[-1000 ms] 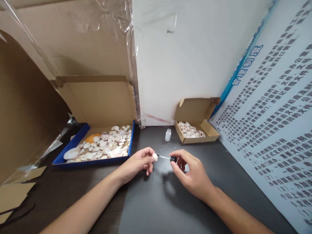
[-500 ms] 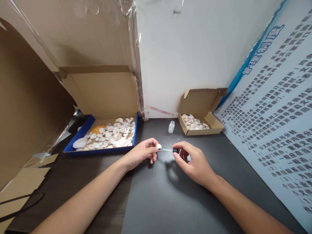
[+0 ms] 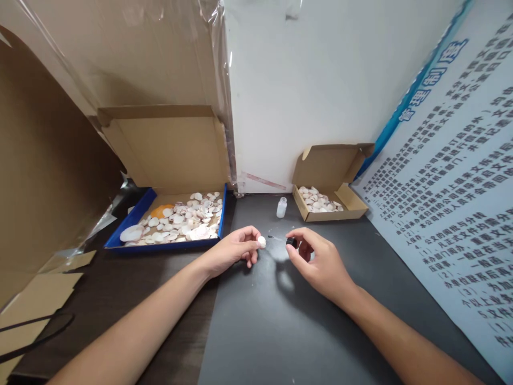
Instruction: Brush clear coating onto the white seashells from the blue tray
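Observation:
Between thumb and fingers, my left hand pinches a small white ribbed seashell. My right hand grips the black cap of a brush applicator. A thin clear stem runs left from the cap and ends in a small dark brush tip, just right of the shell and apart from it. Behind the hands, a small uncapped bottle with whitish contents stands upright on the dark mat.
At the left, an open blue-edged cardboard box holds many shells and an orange piece. A smaller open brown box with shells stands back right. A white wall rises behind, and a printed board leans along the right.
The brush tip has come away from the shell as my right hand moved slightly right and up. The shell has turned a little, showing its ribbed outside.

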A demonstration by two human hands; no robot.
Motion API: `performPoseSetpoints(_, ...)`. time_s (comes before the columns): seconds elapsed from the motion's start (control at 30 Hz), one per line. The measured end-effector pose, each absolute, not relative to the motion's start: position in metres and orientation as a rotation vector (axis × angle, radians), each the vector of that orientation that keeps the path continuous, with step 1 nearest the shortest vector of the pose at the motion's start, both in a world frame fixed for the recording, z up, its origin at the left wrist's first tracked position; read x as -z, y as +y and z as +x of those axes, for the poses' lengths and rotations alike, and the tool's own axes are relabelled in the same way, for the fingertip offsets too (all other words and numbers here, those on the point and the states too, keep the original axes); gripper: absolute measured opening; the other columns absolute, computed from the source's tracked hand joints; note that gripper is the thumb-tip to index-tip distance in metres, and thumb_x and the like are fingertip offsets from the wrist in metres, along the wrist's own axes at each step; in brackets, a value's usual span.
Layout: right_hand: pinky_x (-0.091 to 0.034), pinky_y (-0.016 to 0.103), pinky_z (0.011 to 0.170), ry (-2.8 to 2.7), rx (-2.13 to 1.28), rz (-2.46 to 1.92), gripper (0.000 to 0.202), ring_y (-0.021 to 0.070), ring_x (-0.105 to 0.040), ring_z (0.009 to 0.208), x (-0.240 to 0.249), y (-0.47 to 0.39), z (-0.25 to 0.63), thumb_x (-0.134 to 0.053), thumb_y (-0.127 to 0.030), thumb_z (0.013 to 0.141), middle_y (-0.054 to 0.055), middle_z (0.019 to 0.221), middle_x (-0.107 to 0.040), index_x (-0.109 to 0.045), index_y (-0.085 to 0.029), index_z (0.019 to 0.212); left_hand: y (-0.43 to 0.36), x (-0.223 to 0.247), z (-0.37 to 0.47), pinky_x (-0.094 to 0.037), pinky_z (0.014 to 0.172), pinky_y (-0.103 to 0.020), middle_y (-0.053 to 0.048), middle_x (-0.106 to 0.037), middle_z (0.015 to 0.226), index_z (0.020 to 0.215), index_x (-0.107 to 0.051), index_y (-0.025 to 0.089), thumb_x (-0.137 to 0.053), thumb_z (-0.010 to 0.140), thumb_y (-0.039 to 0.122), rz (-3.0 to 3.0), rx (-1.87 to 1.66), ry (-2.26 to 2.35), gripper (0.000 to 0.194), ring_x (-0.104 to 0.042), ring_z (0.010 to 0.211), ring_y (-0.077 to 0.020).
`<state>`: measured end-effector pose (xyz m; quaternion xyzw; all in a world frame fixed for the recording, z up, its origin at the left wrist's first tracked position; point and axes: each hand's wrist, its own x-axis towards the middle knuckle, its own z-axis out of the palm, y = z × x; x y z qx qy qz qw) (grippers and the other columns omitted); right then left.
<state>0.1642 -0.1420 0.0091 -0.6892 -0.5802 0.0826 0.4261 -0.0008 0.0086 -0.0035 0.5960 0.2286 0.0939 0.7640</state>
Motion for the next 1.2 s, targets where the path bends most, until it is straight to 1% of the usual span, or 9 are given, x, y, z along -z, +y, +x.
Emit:
performPoseSetpoints(0.2, -0.044, 0.022, 0.058, -1.430, -0.252, -1.686, 0.015, 0.0098, -0.053, 0.059, -0.013, -0.142, 0.166, -0.054, -0.028, 0.086, 0.000, 0.075, -0.060, -0.059, -0.019, 0.097, 0.009, 0.006, -0.002, -0.045, 0.050, -0.018, 0.003, -0.055, 0.069, 0.087, -0.050, 0.017, -0.067, 0.081, 0.030, 1.316, -0.190, 0.487, 0.022, -0.053, 0.055, -0.0065)
performPoseSetpoints(0.33, -0.045, 0.023, 0.057, -1.261, -0.456, -1.690, 0.019, 0.0114, -0.059, 0.061, -0.010, -0.139, 0.168, -0.056, -0.034, 0.085, -0.001, 0.072, -0.059, -0.055, -0.019, 0.098, 0.009, 0.007, -0.003, -0.045, 0.051, -0.019, 0.004, -0.055, 0.066, 0.086, -0.049, 0.018, -0.064, 0.082, 0.027, 1.338, -0.173, 0.480, 0.018, -0.054, 0.056, -0.0074)
performPoseSetpoints(0.47, -0.047, 0.023, 0.054, -1.003, -0.848, -1.514, 0.031, 0.0159, -0.068, 0.072, 0.002, -0.132, 0.168, -0.060, -0.043, 0.082, 0.004, 0.091, -0.064, -0.047, -0.020, 0.097, 0.009, 0.007, -0.002, -0.045, 0.052, -0.019, 0.004, -0.055, 0.063, 0.086, -0.048, 0.018, -0.062, 0.082, 0.025, 1.360, -0.164, 0.482, 0.015, -0.053, 0.055, -0.0081)
performPoseSetpoints(0.53, -0.050, 0.025, 0.059, -0.964, -0.935, -1.458, 0.036, 0.0190, -0.069, 0.083, 0.007, -0.129, 0.168, -0.061, -0.043, 0.080, 0.007, 0.099, -0.066, -0.047, -0.020, 0.104, 0.008, 0.006, -0.002, -0.045, 0.052, -0.020, 0.004, -0.055, 0.063, 0.085, -0.048, 0.018, -0.061, 0.082, 0.025, 1.362, -0.162, 0.485, 0.015, -0.053, 0.055, -0.0084)
performPoseSetpoints(0.63, -0.052, 0.032, 0.077, -1.091, -0.837, -1.532, 0.036, 0.0203, -0.066, 0.096, 0.013, -0.128, 0.173, -0.059, -0.041, 0.083, 0.009, 0.105, -0.067, -0.055, -0.020, 0.112, 0.008, 0.005, -0.002, -0.044, 0.052, -0.020, 0.004, -0.055, 0.062, 0.084, -0.048, 0.018, -0.060, 0.081, 0.024, 1.368, -0.156, 0.490, 0.014, -0.053, 0.055, -0.0085)
performPoseSetpoints(0.73, -0.048, 0.036, 0.087, -1.263, -0.629, -1.725, 0.026, 0.0197, -0.064, 0.094, 0.016, -0.128, 0.181, -0.056, -0.036, 0.086, 0.007, 0.105, -0.067, -0.062, -0.021, 0.106, 0.007, 0.004, -0.002, -0.044, 0.053, -0.020, 0.004, -0.056, 0.061, 0.084, -0.049, 0.018, -0.060, 0.080, 0.024, 1.384, -0.146, 0.494, 0.013, -0.053, 0.055, -0.0087)
performPoseSetpoints(0.83, -0.044, 0.037, 0.088, -1.399, -0.379, -1.892, 0.020, 0.0213, -0.059, 0.095, 0.020, -0.124, 0.189, -0.059, -0.031, 0.084, 0.006, 0.101, -0.066, -0.064, -0.021, 0.100, 0.006, 0.003, -0.002, -0.043, 0.054, -0.021, 0.004, -0.056, 0.060, 0.084, -0.049, 0.018, -0.060, 0.081, 0.026, 1.411, -0.142, 0.494, 0.014, -0.053, 0.055, -0.0089)
performPoseSetpoints(0.9, -0.043, 0.036, 0.085, -1.448, -0.279, -1.967, 0.018, 0.0214, -0.058, 0.093, 0.022, -0.120, 0.193, -0.061, -0.028, 0.082, 0.005, 0.094, -0.065, -0.065, -0.021, 0.098, 0.006, 0.003, -0.002, -0.043, 0.054, -0.021, 0.004, -0.056, 0.059, 0.083, -0.049, 0.018, -0.060, 0.081, 0.027, 1.425, -0.142, 0.498, 0.014, -0.052, 0.055, -0.0091)
performPoseSetpoints(1.2, -0.038, 0.029, 0.074, -1.443, -0.197, -2.096, 0.016, 0.0184, -0.057, 0.083, 0.020, -0.109, 0.197, -0.061, -0.031, 0.082, 0.001, 0.084, -0.065, -0.063, -0.022, 0.095, 0.008, 0.006, -0.002, -0.044, 0.054, -0.022, 0.004, -0.055, 0.062, 0.084, -0.049, 0.018, -0.060, 0.080, 0.028, 1.439, -0.138, 0.484, 0.015, -0.053, 0.056, -0.0092)
